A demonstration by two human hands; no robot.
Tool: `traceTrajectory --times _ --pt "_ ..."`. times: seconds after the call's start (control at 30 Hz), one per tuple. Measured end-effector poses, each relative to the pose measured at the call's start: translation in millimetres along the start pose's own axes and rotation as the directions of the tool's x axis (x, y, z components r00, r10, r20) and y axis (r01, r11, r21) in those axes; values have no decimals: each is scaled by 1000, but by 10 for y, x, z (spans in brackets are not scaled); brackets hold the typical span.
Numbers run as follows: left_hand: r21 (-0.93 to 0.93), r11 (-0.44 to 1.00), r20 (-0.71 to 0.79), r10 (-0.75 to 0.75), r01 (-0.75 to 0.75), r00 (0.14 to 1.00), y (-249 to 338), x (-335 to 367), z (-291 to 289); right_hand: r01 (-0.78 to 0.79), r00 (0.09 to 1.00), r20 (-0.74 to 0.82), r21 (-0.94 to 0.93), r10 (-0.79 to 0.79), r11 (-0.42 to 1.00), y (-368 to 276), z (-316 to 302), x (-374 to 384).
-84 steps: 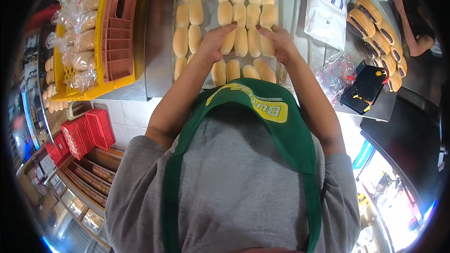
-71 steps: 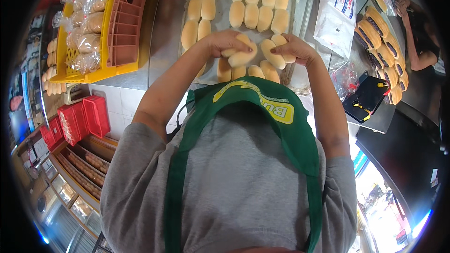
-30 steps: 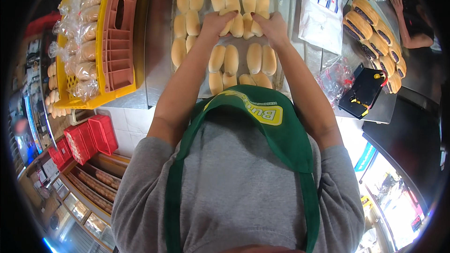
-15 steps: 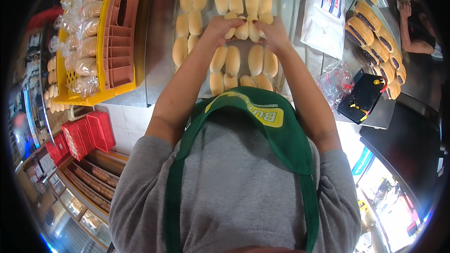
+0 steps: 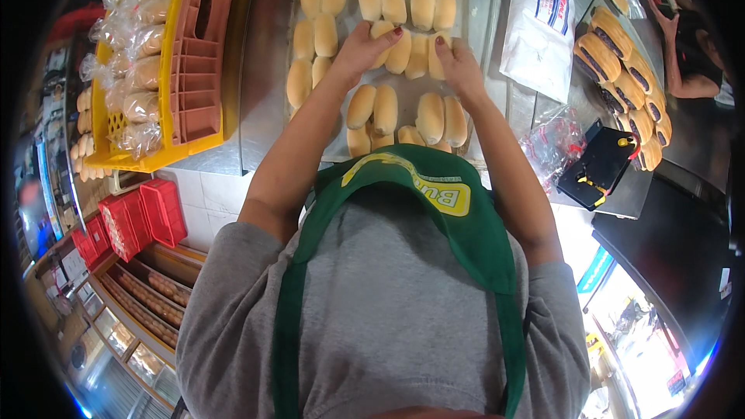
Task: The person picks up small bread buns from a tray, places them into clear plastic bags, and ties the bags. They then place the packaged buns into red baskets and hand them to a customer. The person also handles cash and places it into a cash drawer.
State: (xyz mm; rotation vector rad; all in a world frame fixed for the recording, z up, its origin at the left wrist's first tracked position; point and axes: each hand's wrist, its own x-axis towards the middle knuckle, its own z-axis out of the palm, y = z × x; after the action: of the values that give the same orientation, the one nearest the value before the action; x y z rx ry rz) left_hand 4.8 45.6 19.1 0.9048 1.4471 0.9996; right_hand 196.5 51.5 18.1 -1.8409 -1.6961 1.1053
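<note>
Head view. Bread rolls [image 5: 386, 108], pale and oblong, lie in rows on a metal baking tray [image 5: 475, 27] set on a steel counter. Left hand [image 5: 363, 48] is over the tray's middle row, fingers curled around one roll [image 5: 380, 32], thumb on top of it. Right hand [image 5: 459, 66] sits just beside it on the same row, fingertips pressed on the neighbouring roll [image 5: 435, 53], fingers close together and bent; whether they lift it or only touch it, cannot tell. Both forearms reach over the nearer rows of rolls, which lie between the hands and the tray's near edge. Beyond the hands, two more rows fill the far end of the tray.

Left of the tray: a reddish plastic crate [image 5: 198, 46] lying in a yellow crate [image 5: 124, 157], bagged rolls [image 5: 138, 70] piled beside it. Right of the tray: a white flat bag [image 5: 538, 27], further right filled sandwiches [image 5: 625, 77] in a line, a black device [image 5: 601, 164] near them. Another person's arm [image 5: 687, 77] shows at the far right. Green apron [image 5: 434, 194] over grey shirt fills the foreground.
</note>
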Motion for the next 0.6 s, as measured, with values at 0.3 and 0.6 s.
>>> traceTrajectory --times 0.3,0.6 --pt "718 694 -145 231 -58 962 -206 -196 19 103 982 -141 -181 -130 978 145 31 -37" --pt "70 986 -307 -120 148 944 103 670 -105 -103 983 -151 44 109 994 -122 -104 825"
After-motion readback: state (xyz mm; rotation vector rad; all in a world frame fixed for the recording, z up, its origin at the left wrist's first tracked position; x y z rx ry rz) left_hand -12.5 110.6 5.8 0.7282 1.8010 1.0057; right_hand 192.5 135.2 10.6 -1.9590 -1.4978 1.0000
